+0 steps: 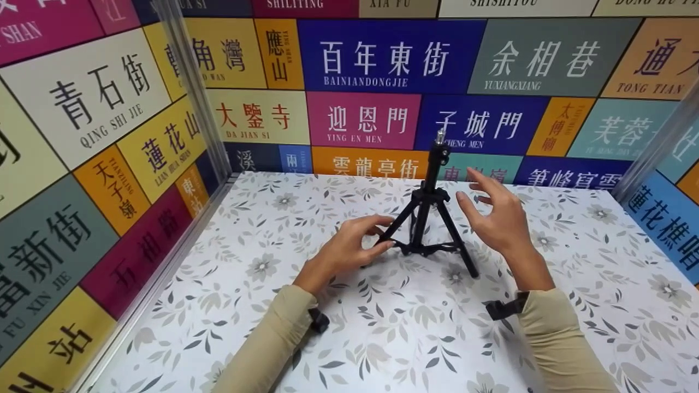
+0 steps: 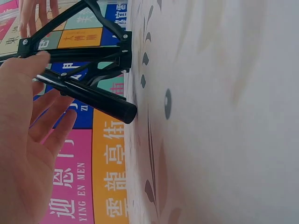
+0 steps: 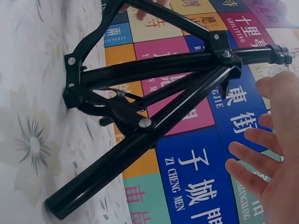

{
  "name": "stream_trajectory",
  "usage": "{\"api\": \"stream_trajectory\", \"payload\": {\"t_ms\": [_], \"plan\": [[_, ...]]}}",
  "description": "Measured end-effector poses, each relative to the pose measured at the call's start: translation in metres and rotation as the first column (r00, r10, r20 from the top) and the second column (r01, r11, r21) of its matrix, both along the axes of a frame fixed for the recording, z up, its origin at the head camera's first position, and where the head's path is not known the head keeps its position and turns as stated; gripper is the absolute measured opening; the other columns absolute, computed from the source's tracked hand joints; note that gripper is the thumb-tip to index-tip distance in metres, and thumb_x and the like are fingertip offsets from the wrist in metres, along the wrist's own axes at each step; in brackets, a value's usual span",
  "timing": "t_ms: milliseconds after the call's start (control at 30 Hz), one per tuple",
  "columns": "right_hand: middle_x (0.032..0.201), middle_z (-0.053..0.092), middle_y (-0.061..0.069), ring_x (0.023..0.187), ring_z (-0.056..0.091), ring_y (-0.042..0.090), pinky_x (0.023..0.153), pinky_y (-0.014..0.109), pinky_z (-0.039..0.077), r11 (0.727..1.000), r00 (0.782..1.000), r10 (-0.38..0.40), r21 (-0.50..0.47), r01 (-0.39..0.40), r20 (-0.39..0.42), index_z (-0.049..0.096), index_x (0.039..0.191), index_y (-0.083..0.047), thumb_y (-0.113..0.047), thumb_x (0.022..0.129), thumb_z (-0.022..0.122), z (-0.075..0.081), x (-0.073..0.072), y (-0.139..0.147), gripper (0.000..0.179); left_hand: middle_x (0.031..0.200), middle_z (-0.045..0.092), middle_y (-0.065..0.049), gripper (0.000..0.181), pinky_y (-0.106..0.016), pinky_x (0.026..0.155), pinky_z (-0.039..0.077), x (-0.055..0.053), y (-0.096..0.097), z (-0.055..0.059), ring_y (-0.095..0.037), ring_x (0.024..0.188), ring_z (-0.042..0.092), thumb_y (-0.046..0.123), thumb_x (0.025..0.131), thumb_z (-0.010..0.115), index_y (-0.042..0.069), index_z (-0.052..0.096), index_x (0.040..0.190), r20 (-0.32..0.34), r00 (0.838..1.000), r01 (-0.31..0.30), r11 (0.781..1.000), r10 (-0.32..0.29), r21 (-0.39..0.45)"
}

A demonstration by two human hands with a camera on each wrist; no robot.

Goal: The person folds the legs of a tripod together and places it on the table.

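A small black tripod stand [image 1: 431,188] stands upright on the table, legs spread, with a silver screw tip on top. My left hand [image 1: 352,245] is at its left leg, thumb in front and fingers curled behind. In the left wrist view the thumb of this left hand [image 2: 28,121] lies over the leg [image 2: 98,95], with the outer fingers loosely bent. My right hand [image 1: 499,221] is held up to the right of the stand, apart from it, fingers spread and slightly bent. The right wrist view shows this right hand [image 3: 275,154] beside the centre column [image 3: 257,53], holding nothing.
The table [image 1: 262,322] has a white cover with grey leaves and flowers. Behind it rises a wall of coloured sign panels [image 1: 393,54], with another panelled wall [image 1: 104,164] at the left. Black straps [image 1: 505,308] sit at both wrists, by the beige sleeves [image 1: 562,338].
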State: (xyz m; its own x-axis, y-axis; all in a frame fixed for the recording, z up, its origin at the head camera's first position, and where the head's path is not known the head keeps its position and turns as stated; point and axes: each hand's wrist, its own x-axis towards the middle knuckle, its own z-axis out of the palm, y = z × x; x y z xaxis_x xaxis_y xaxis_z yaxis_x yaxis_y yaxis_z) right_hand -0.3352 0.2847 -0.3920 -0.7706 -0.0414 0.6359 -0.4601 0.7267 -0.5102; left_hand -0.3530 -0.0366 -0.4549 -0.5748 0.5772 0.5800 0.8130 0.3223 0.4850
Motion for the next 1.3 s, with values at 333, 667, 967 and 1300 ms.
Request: {"api": "stream_trajectory", "payload": {"t_ms": [333,667,967,1300], "plan": [[0.132,0.068,0.0,0.113,0.069,0.021,0.095,0.034,0.059,0.996,0.987,0.059,-0.058,-0.068,-0.149,0.055,0.143,-0.037,-0.032,0.094,0.07,0.009,-0.002,-0.013,0.051,0.113,0.074,0.0,0.051,-0.02,0.097,0.057,0.0,0.0,0.002,-0.009,0.103,0.07,0.018,0.094,0.071,0.017,0.054,0.142,0.006,0.999,-0.031,0.996,0.032,-0.087],[0.121,0.072,0.006,0.105,0.072,0.027,0.096,0.028,0.058,0.981,0.961,0.099,-0.138,-0.138,-0.259,0.061,0.138,-0.024,-0.013,0.09,0.076,0.025,0.002,-0.038,0.051,0.117,0.074,-0.001,0.05,-0.024,0.093,0.059,0.002,0.001,0.002,-0.011,0.102,0.072,0.017,0.094,0.071,0.017,0.054,0.142,0.024,0.999,-0.037,0.995,0.039,-0.096],[0.112,0.073,0.019,0.098,0.073,0.032,0.091,0.03,0.06,0.953,0.922,0.138,-0.207,-0.224,-0.363,0.063,0.134,-0.003,0.001,0.088,0.074,0.048,0.014,-0.067,0.047,0.119,0.073,-0.002,0.047,-0.022,0.092,0.06,0.003,0.001,0.004,-0.012,0.101,0.073,0.017,0.094,0.071,0.014,0.057,0.139,0.045,0.998,-0.048,0.994,0.053,-0.094],[0.111,0.076,0.014,0.099,0.074,0.028,0.089,0.027,0.061,0.943,0.896,0.126,-0.229,-0.241,-0.425,0.068,0.13,-0.011,0.004,0.087,0.074,0.054,0.008,-0.069,0.046,0.121,0.073,-0.002,0.045,-0.023,0.094,0.059,0.002,0.002,0.002,-0.011,0.104,0.072,0.018,0.096,0.069,0.012,0.057,0.138,0.028,0.998,-0.055,0.989,0.06,-0.137]]}}
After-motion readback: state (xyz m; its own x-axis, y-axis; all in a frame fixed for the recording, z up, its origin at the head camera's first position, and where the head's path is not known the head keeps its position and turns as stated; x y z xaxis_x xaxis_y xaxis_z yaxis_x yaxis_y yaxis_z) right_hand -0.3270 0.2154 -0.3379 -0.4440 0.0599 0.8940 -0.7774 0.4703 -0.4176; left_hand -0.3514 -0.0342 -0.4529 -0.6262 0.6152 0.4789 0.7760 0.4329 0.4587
